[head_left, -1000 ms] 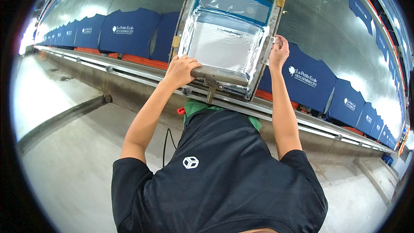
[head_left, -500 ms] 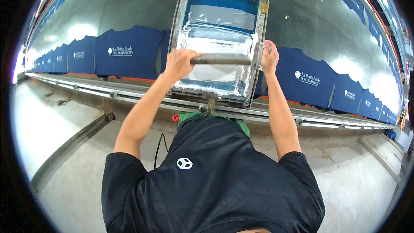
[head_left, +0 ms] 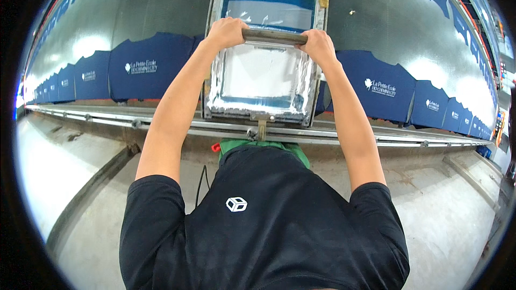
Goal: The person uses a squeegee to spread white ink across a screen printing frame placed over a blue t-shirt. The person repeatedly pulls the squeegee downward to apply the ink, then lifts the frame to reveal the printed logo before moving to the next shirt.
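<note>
A screen-printing frame (head_left: 210,83) with a blue mesh border and white ink smears lies on the long table in front of me. Across its middle stands a squeegee (head_left: 274,36) with a brown-grey bar handle. Around the handle's left end my left hand (head_left: 227,33) is closed. My right hand (head_left: 318,46) grips the right end. White ink (head_left: 255,70) coats the mesh on the near side of the squeegee. The squeegee's blade is mostly hidden beneath the handle.
Navy shirts with white prints lie in a row along the table, one (head_left: 142,67) left of the frame and one (head_left: 376,86) right of it. A metal rail (head_left: 403,138) runs along the table's near edge. A green cloth (head_left: 293,151) shows at my waist.
My right hand has come off the frame's right side and taken hold of the squeegee's right end. The squeegee has moved away from me, toward the far part of the screen.
</note>
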`<action>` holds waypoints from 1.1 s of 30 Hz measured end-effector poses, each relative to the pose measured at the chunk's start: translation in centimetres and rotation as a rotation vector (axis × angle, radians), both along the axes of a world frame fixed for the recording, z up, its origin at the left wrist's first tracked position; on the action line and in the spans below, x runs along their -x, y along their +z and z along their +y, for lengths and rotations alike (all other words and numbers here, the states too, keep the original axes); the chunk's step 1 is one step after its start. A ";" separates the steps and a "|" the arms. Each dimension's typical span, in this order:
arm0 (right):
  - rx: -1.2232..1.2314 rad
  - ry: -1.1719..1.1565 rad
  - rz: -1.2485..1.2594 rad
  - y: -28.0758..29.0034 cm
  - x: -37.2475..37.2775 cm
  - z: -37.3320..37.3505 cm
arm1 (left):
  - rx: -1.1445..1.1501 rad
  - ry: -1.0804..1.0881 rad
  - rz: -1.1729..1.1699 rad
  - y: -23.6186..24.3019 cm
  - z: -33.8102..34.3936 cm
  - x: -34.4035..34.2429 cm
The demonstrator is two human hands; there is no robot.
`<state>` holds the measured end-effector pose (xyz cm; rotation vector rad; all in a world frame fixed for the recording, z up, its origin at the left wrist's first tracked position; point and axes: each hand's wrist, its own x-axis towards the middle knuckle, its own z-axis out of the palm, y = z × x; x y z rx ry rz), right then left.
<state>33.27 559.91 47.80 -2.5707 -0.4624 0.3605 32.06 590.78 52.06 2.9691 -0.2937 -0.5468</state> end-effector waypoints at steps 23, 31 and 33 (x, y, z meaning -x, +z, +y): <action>-0.031 0.090 0.187 3.2 8.3 -1.1 | 0.048 -0.008 0.188 3.2 0.6 9.2; -0.066 -0.092 0.000 1.7 2.2 1.5 | 0.009 -0.028 -0.029 -0.3 1.5 1.0; -0.104 -0.085 -0.063 -0.5 6.2 0.8 | 0.018 0.017 -0.075 -0.3 0.3 5.7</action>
